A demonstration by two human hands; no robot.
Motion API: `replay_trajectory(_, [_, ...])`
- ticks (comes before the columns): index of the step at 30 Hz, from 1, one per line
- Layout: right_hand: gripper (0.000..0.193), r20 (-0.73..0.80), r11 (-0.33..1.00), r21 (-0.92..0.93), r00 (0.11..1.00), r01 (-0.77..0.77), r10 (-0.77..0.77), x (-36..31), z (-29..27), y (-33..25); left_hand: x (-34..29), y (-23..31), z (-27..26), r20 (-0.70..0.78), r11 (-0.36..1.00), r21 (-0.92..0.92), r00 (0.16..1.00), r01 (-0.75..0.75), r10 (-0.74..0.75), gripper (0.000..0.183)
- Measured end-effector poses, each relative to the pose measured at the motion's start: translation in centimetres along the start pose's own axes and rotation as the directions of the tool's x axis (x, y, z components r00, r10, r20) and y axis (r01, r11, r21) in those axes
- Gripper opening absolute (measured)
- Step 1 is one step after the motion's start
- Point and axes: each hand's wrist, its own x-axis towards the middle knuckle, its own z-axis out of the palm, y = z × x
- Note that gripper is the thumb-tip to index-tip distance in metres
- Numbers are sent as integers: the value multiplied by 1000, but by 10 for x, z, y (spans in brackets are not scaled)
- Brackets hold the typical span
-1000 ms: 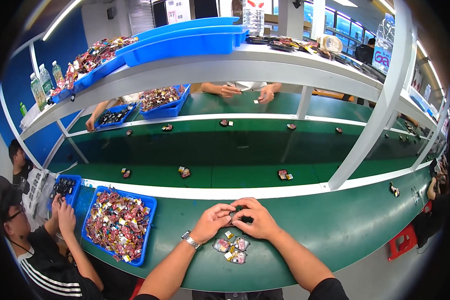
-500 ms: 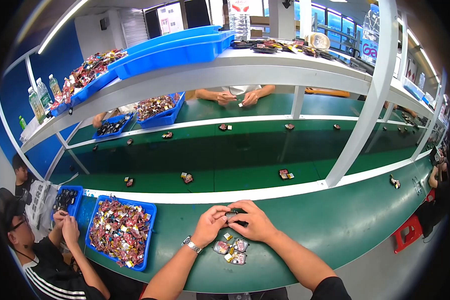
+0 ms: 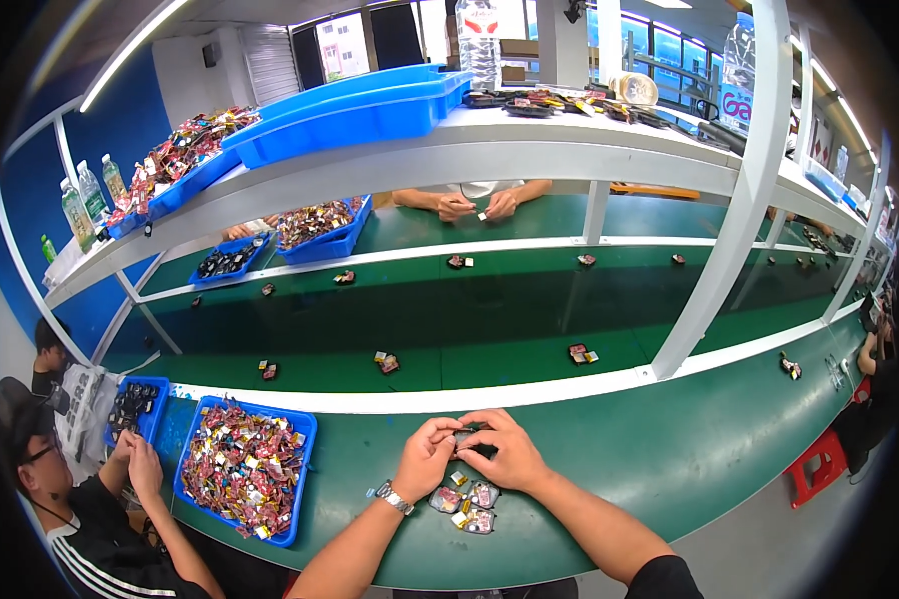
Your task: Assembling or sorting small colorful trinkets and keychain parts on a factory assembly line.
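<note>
Above the green bench, my left hand and my right hand meet, fingers closed around a small dark plastic casing. Fingers and thumbs hide most of that piece, so its details are unclear. Just below my hands lies a cluster of small clear-and-dark casings with reddish circuit boards inside and yellow-and-white parts attached. One yellow-and-white part sits at the top of this cluster, close to my left palm. A metal-banded watch is on my left wrist.
Left of me stands a blue tray heaped with reddish boards; past it, a smaller blue tray holds black parts beside a seated co-worker. A white rail separates my bench from a green belt carrying scattered pieces. A shelf hangs above.
Pieces on the belt have shifted slightly right. My hands keep hold of the casing with small finger movements. The whole view has tilted a little.
</note>
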Motion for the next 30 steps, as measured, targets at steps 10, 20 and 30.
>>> replay_trajectory(10, [12,-29,998,-54,999,-42,41,-2,2,5,-1,7,3,34,999,6,998,47,-48,30])
replay_trajectory(20, [13,-4,997,-56,999,-53,52,-2,0,2,-1,13,-1,70,983,-133,991,126,-117,29])
replay_trajectory(30, [14,-6,1000,10,1000,-21,21,1,1,5,1,10,-6,90,978,-165,989,130,-117,26])
